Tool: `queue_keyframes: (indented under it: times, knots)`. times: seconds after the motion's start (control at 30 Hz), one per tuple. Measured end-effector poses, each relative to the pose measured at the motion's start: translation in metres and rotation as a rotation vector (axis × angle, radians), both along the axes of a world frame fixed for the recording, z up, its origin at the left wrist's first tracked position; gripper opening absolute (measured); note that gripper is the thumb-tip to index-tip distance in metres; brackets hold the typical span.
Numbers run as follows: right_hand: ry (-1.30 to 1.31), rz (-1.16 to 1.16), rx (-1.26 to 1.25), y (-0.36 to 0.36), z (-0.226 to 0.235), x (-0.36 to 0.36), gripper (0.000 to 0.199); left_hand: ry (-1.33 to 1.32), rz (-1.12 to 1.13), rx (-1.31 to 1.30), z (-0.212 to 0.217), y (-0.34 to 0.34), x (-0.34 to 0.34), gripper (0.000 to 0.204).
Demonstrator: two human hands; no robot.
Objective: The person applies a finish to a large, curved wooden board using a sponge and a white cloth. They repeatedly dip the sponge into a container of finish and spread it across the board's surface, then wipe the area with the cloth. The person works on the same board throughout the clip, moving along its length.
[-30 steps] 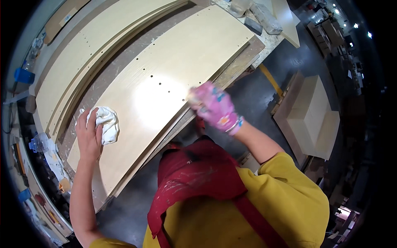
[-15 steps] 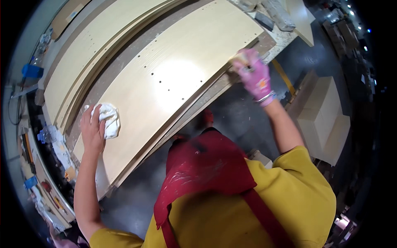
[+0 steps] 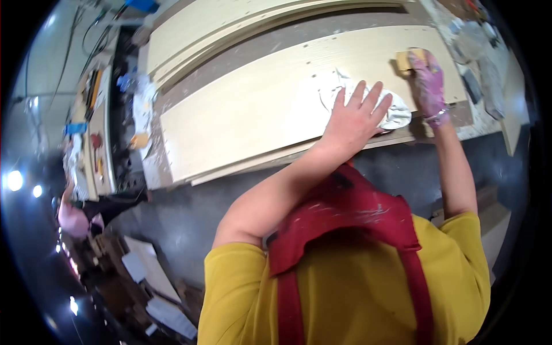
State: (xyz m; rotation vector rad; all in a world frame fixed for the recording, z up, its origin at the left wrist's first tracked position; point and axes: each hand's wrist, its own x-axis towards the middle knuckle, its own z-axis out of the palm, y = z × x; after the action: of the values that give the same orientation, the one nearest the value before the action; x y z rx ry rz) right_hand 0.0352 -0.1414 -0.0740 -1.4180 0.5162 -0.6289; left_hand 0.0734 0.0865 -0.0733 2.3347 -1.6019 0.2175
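Observation:
A long pale wooden panel [image 3: 247,109] with small drilled holes lies across the bench in front of me. My bare left hand [image 3: 353,121] rests with fingers spread on a crumpled white cloth [image 3: 397,112] near the panel's front edge, right of its middle. In a pink patterned glove, my right hand [image 3: 431,86] grips a small tan block [image 3: 404,61], sponge-like in look, at the panel's right end. Its fingers curl over the block's right side. The cloth's underside and part of the block are hidden by my hands.
Behind the panel, more pale curved panels [image 3: 230,35] are stacked. A dark grey block [image 3: 472,86] and a pale, dusty long piece [image 3: 493,95] lie at the bench's right end. Another person [image 3: 75,221] is at the far left. Boards [image 3: 152,267] lean low at left.
My left hand has gone from the panel's left end to its right half with the cloth. My right hand has moved from the panel's edge onto its top, and the view has turned.

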Motion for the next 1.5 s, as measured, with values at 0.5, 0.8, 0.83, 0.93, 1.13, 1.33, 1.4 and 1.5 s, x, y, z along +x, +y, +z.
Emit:
queue_keyframes:
  times: [0.5, 0.8, 0.83, 0.93, 1.13, 1.33, 1.4, 1.5]
  knots:
    - [0.067, 0.059, -0.072, -0.013, -0.005, -0.007, 0.03, -0.1, 0.726, 0.347, 0.001, 0.297, 0.01, 0.075]
    - [0.028, 0.062, -0.091, -0.008, -0.006, -0.004, 0.032, -0.074, 1.24, 0.132, 0.071, 0.398, 0.009, 0.051]
    - [0.029, 0.055, -0.092, -0.007, -0.006, -0.006, 0.032, -0.055, 1.201, 0.002, 0.073, 0.371, 0.002, 0.05]
    - [0.082, 0.052, -0.14, -0.018, -0.013, -0.008, 0.03, -0.131, 0.808, 0.056, 0.046, 0.266, -0.002, 0.052]
    - [0.1, 0.043, -0.099, -0.031, -0.026, -0.007, 0.031, -0.221, 0.736, 0.078, -0.028, 0.291, -0.011, 0.062]
    - [0.122, 0.063, -0.211, -0.046, -0.035, -0.005, 0.032, -0.04, 1.275, 0.023, 0.012, 0.462, 0.013, 0.042]
    - [0.144, 0.044, -0.266, -0.046, -0.033, -0.01, 0.031, -0.102, 1.218, -0.029, 0.04, 0.422, 0.012, 0.043]
    - [0.112, 0.031, -0.274, -0.044, -0.033, -0.007, 0.033, -0.051, 0.996, -0.096, 0.018, 0.337, 0.014, 0.044]
